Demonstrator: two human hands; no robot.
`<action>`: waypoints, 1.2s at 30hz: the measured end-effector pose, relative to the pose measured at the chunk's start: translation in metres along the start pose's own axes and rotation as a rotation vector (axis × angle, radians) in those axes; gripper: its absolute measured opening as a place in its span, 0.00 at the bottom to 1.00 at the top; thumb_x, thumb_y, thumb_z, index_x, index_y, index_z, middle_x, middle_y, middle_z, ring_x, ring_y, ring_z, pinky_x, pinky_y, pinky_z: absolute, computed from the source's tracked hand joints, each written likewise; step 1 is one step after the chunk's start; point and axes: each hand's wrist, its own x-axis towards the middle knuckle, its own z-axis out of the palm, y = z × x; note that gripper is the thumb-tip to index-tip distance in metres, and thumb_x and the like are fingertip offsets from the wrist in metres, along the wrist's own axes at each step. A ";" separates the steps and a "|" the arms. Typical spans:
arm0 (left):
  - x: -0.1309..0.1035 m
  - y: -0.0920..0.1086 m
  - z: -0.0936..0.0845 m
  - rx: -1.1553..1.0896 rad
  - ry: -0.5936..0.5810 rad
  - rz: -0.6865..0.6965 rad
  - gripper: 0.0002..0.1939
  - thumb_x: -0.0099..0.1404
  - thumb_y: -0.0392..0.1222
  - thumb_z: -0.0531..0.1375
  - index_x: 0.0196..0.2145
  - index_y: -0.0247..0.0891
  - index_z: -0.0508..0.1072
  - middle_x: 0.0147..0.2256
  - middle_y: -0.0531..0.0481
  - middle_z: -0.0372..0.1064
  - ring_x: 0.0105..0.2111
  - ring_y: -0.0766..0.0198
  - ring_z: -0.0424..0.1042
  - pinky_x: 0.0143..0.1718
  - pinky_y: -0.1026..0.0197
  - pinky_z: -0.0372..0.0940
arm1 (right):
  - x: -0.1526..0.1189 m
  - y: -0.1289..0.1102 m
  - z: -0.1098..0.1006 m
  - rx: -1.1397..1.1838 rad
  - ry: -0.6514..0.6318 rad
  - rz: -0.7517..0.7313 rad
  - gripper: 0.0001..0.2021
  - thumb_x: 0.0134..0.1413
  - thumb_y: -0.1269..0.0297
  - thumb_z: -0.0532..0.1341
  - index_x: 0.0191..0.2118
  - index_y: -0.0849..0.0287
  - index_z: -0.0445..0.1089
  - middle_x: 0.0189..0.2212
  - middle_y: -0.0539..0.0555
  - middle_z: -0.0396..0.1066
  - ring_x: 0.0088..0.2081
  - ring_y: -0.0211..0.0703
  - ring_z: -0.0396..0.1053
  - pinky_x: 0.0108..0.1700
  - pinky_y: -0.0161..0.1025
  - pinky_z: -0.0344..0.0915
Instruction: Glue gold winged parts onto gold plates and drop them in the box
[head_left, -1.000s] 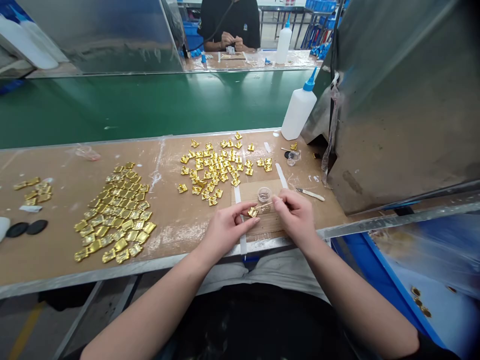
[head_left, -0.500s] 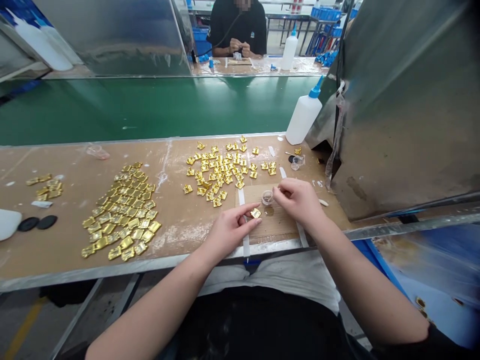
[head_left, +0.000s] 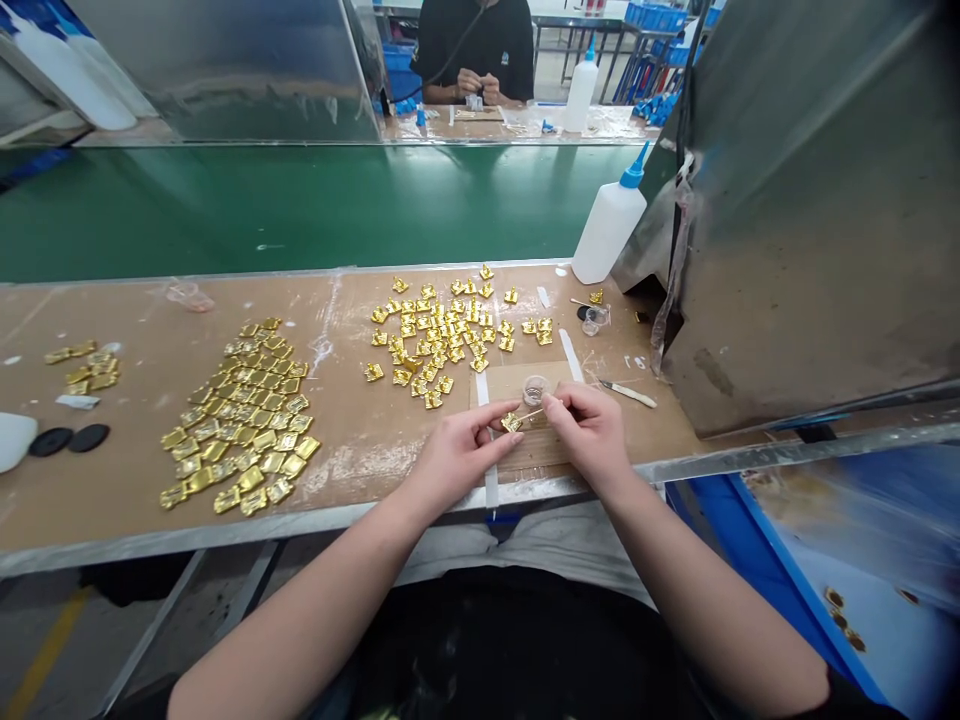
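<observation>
The gold piece lies on the small cardboard pad at the near edge of the worktop, held down at its left side by the thumb and forefinger of the left hand. The right hand pinches a thin stick whose tip touches the piece; just beyond it stands a small clear cup. By the look of it, the step in hand is dabbing something from the cup onto the piece. The next move probably calls for a steady, light touch with the stick while the left hand keeps the piece from sliding.

Both forearms reach forward from the lap and meet over the pad. The left hand is palm down, its fingers curled, the two front ones closed on the piece. The right hand is cupped, its fingertips pressed together around the stick.

Further back lie a scatter of loose gold pieces and, to the left, a denser laid-out batch. A white squeeze bottle stands at the back right.
</observation>
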 end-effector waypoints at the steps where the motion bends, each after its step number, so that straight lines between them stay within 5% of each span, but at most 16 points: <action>1: 0.000 0.000 0.000 0.000 -0.002 0.001 0.24 0.67 0.51 0.68 0.58 0.42 0.80 0.25 0.58 0.61 0.24 0.66 0.58 0.28 0.62 0.55 | 0.000 0.000 0.000 -0.011 -0.008 -0.006 0.20 0.64 0.63 0.61 0.21 0.56 0.57 0.20 0.46 0.55 0.24 0.37 0.55 0.30 0.39 0.51; 13: 0.000 0.001 0.001 0.015 0.026 0.011 0.22 0.66 0.49 0.69 0.56 0.42 0.81 0.24 0.58 0.62 0.24 0.67 0.59 0.29 0.63 0.56 | -0.001 -0.004 -0.001 -0.088 0.017 -0.077 0.20 0.64 0.65 0.62 0.21 0.56 0.58 0.20 0.46 0.54 0.23 0.38 0.54 0.29 0.40 0.51; 18: 0.001 -0.001 0.003 -0.011 0.062 0.008 0.21 0.64 0.49 0.70 0.54 0.41 0.82 0.28 0.56 0.66 0.25 0.67 0.62 0.29 0.63 0.58 | 0.012 0.002 -0.016 -0.263 0.122 -0.124 0.19 0.66 0.67 0.61 0.23 0.56 0.56 0.21 0.46 0.54 0.25 0.38 0.54 0.30 0.40 0.49; 24: 0.001 -0.004 0.003 -0.049 0.072 0.019 0.21 0.65 0.48 0.70 0.53 0.41 0.82 0.30 0.54 0.69 0.25 0.67 0.62 0.30 0.63 0.59 | 0.026 0.009 -0.021 -0.523 -0.087 -0.159 0.18 0.65 0.69 0.60 0.24 0.56 0.55 0.23 0.47 0.57 0.26 0.38 0.57 0.32 0.40 0.50; 30: 0.003 -0.007 0.004 -0.079 0.071 0.019 0.22 0.64 0.49 0.71 0.53 0.41 0.82 0.31 0.54 0.71 0.25 0.67 0.62 0.29 0.63 0.60 | 0.012 0.001 -0.014 -0.208 0.145 -0.124 0.21 0.66 0.66 0.60 0.22 0.55 0.54 0.20 0.46 0.53 0.24 0.38 0.53 0.30 0.41 0.49; 36: 0.004 -0.007 0.004 -0.088 0.064 0.025 0.22 0.63 0.49 0.71 0.53 0.40 0.82 0.32 0.52 0.73 0.26 0.67 0.64 0.29 0.63 0.60 | 0.000 -0.006 -0.003 -0.107 0.035 -0.150 0.19 0.65 0.66 0.61 0.22 0.55 0.59 0.20 0.46 0.55 0.23 0.37 0.54 0.28 0.40 0.50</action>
